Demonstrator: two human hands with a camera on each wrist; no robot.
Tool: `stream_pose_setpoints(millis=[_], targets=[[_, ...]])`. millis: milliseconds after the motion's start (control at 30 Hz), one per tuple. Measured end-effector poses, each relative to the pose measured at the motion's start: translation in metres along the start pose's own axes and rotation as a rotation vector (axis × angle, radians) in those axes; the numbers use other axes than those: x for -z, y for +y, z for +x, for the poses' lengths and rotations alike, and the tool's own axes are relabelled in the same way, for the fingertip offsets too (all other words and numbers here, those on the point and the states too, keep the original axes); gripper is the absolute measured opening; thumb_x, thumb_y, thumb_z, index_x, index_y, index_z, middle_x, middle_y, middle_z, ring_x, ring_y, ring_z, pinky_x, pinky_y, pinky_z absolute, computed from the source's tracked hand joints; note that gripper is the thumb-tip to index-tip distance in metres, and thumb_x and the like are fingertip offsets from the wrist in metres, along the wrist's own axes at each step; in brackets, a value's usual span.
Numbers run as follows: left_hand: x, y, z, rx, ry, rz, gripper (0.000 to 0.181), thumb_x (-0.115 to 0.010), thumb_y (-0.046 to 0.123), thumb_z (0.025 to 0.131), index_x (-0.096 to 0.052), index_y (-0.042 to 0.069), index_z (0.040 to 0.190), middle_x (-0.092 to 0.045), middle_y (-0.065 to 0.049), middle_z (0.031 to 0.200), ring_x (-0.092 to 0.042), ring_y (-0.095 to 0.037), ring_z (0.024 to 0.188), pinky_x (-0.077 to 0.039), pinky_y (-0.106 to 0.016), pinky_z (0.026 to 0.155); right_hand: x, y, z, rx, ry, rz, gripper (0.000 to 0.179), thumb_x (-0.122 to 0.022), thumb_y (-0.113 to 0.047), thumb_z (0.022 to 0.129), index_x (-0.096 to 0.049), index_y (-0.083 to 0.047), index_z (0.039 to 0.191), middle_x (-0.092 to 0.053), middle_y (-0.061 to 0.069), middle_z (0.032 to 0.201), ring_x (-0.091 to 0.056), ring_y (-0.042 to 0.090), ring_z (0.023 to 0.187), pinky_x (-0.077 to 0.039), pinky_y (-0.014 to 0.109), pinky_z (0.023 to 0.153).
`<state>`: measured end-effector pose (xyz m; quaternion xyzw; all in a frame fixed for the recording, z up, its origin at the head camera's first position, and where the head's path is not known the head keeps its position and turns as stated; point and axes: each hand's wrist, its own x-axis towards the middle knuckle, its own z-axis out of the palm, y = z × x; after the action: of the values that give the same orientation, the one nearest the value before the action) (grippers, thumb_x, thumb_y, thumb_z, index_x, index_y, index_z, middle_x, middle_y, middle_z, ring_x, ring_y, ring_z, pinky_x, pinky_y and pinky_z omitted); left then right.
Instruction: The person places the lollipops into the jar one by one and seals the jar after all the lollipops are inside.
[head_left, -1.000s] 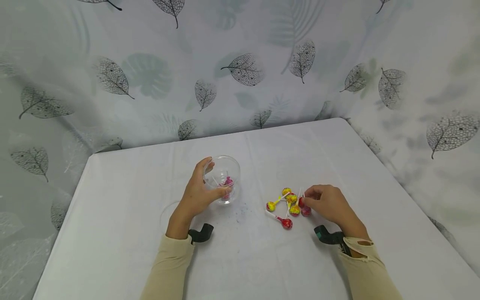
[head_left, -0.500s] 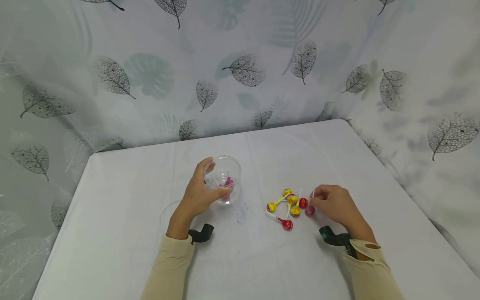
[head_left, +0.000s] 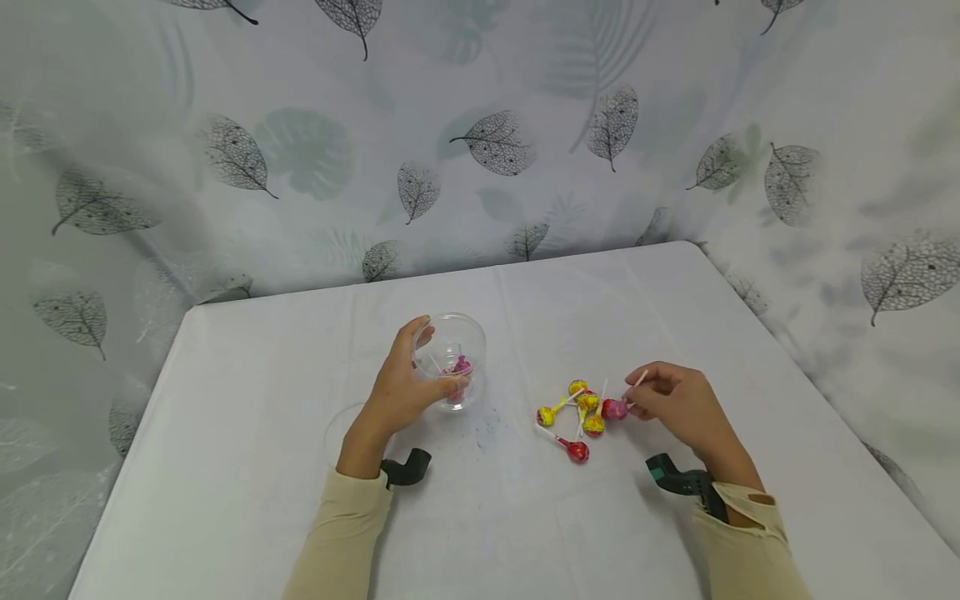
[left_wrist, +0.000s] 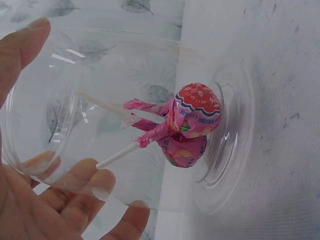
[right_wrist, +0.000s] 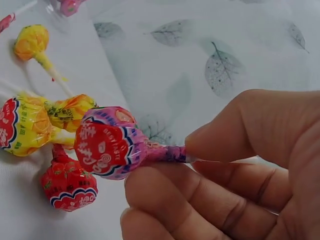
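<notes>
My left hand grips a clear plastic cup that stands on the table, thumb on the near side and fingers around the far side. Pink-wrapped lollipops lean together at the bottom of the cup, sticks toward its mouth. Over on the right, my right hand pinches a purple-pink lollipop by its stick, just below the twisted wrapper. Its head points left, beside the small pile. Yellow lollipops and a red lollipop lie there on the cloth; another red lollipop shows under the held one in the right wrist view.
A white cloth covers the table. Left of the cup, a clear round lid lies partly behind the left wrist. Leaf-patterned curtains rise behind the table and along its sides.
My right hand has drawn a little to the right and now tilts the purple-pink lollipop, its stick slanting up to the right. The left hand and cup stay in place.
</notes>
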<state>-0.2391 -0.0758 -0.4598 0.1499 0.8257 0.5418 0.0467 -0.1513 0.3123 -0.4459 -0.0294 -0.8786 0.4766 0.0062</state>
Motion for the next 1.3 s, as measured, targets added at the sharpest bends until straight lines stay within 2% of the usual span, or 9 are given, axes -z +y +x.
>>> stream_pose_setpoints(millis=[300, 600, 800, 933, 1100, 1300], targets=[[0.0, 0.002, 0.0, 0.021, -0.005, 0.011, 0.107, -0.09, 0.042, 0.08, -0.024, 0.024, 0.162, -0.04, -0.006, 0.164, -0.035, -0.026, 0.152, -0.032, -0.058, 0.12, -0.001, 0.001, -0.002, 0.019, 0.026, 0.092, 0.023, -0.064, -0.008, 0.101, -0.066, 0.011, 0.114, -0.075, 0.02, 0.095, -0.075, 0.026, 0.078, -0.062, 0.027, 0.071], [0.001, 0.0, -0.001, 0.015, 0.003, 0.009, 0.107, -0.091, 0.039, 0.08, -0.025, 0.023, 0.162, -0.04, -0.008, 0.164, -0.036, -0.028, 0.152, -0.033, -0.059, 0.119, -0.001, -0.006, 0.001, 0.06, 0.062, 0.072, 0.023, -0.062, -0.01, 0.103, -0.067, 0.011, 0.113, -0.075, 0.021, 0.095, -0.075, 0.023, 0.078, -0.061, 0.024, 0.071], [0.001, 0.0, -0.001, 0.016, 0.011, 0.003, 0.106, -0.091, 0.04, 0.079, -0.026, 0.024, 0.162, -0.041, -0.007, 0.163, -0.037, -0.024, 0.151, -0.034, -0.058, 0.119, 0.0, -0.013, 0.002, 0.046, 0.064, 0.07, 0.025, -0.063, -0.012, 0.103, -0.067, 0.01, 0.114, -0.075, 0.019, 0.094, -0.075, 0.024, 0.079, -0.061, 0.024, 0.072], [0.001, 0.0, -0.001, 0.02, 0.015, 0.008, 0.106, -0.091, 0.042, 0.079, -0.026, 0.025, 0.161, -0.042, -0.005, 0.163, -0.037, -0.023, 0.151, -0.034, -0.057, 0.119, 0.001, -0.016, 0.002, 0.068, 0.069, 0.063, 0.023, -0.063, -0.011, 0.103, -0.068, 0.009, 0.112, -0.075, 0.018, 0.094, -0.075, 0.022, 0.078, -0.061, 0.024, 0.071], [0.001, 0.0, 0.0, 0.014, 0.019, 0.015, 0.107, -0.091, 0.041, 0.079, -0.026, 0.023, 0.161, -0.042, -0.005, 0.162, -0.038, -0.025, 0.151, -0.035, -0.057, 0.119, 0.002, -0.02, 0.004, 0.104, 0.075, 0.07, 0.02, -0.063, -0.009, 0.103, -0.068, 0.009, 0.111, -0.076, 0.014, 0.092, -0.075, 0.019, 0.076, -0.061, 0.024, 0.07], [0.001, -0.001, -0.001, 0.018, 0.014, 0.007, 0.106, -0.091, 0.044, 0.079, -0.026, 0.024, 0.161, -0.041, -0.005, 0.163, -0.037, -0.024, 0.151, -0.034, -0.057, 0.119, 0.001, -0.024, 0.006, 0.102, 0.069, 0.082, 0.02, -0.064, -0.01, 0.103, -0.068, 0.008, 0.11, -0.076, 0.011, 0.092, -0.075, 0.02, 0.077, -0.061, 0.025, 0.07]])
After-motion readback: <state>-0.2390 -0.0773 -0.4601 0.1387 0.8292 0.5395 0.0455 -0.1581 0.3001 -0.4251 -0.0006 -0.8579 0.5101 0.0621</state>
